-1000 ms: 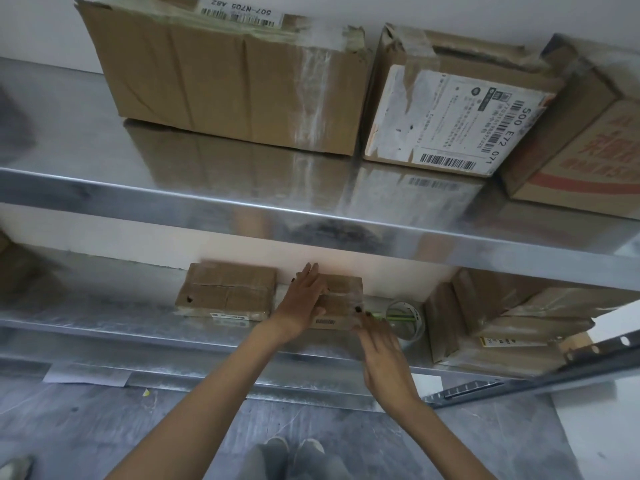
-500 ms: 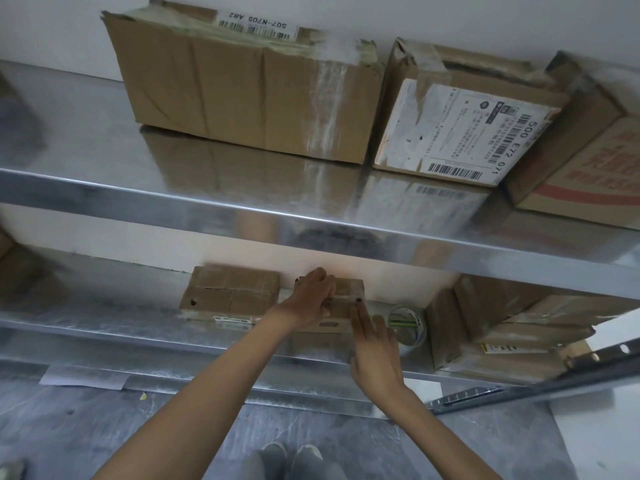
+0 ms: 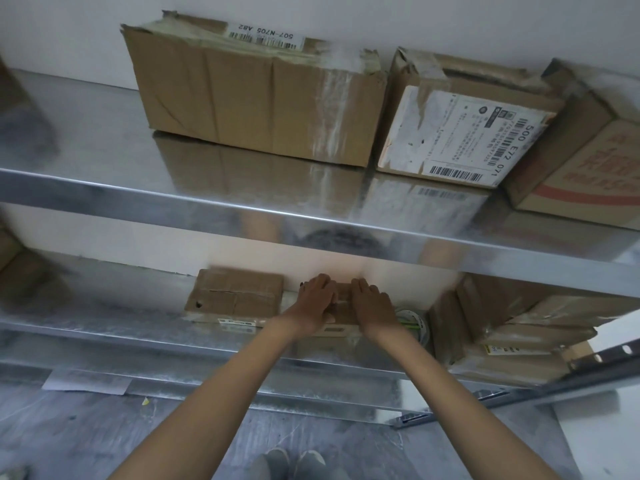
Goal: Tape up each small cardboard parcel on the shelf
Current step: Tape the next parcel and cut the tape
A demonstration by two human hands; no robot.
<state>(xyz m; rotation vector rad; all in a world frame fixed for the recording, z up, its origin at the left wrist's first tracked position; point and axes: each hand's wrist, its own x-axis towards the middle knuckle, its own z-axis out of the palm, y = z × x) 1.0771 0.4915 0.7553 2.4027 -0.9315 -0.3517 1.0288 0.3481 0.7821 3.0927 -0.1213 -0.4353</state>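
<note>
On the lower shelf (image 3: 104, 329) sits the small parcel (image 3: 338, 328), with both hands on top of it. The left hand (image 3: 317, 301) and right hand (image 3: 372, 303) lie palm-down, fingers together, probably pressing tape flat. The tape roll (image 3: 414, 322) waits just right of the parcel, and another parcel (image 3: 235, 296) sits just left.

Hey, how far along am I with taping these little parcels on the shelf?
Probably done: the flat parcel on the left looks closed and taped. In hand: the left hand and right hand lie on the middle small parcel, with the tape roll set down beside it. Left: the stacked parcels at right look glossy with tape, but I cannot tell if they are finished.
</note>
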